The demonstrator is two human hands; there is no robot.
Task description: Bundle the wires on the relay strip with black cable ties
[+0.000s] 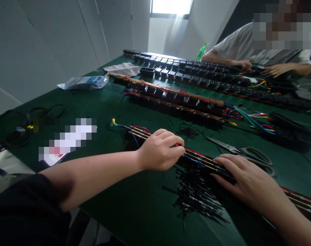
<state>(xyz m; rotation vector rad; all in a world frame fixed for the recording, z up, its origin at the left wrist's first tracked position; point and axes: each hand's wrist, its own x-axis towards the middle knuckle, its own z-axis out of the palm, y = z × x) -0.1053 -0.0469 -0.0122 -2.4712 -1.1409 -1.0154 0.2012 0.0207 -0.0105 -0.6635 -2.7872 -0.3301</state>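
A long black strip [196,158] lies in front of me, with brass-coloured rods and red and blue wires along its top. My left hand [162,149] is closed over the strip, thumb and fingertips pressed together at the wires; anything small between them is hidden. Farther right, my right hand [247,177] grips the same strip, its thumb on the near side and its fingers over the top. At the strip's far left end, a wire ends in a yellow-sleeved ring terminal [113,122]. Thin black cable ties [196,193] lie heaped on the near side.
Scissors [237,149] lie just beyond my right hand, near a smaller pile of black offcuts [188,131]. More wired strips [175,102] cross the green table [94,106]. A phone [68,141] and plastic bag [85,82] lie left. Another person's hands [275,70] work opposite.
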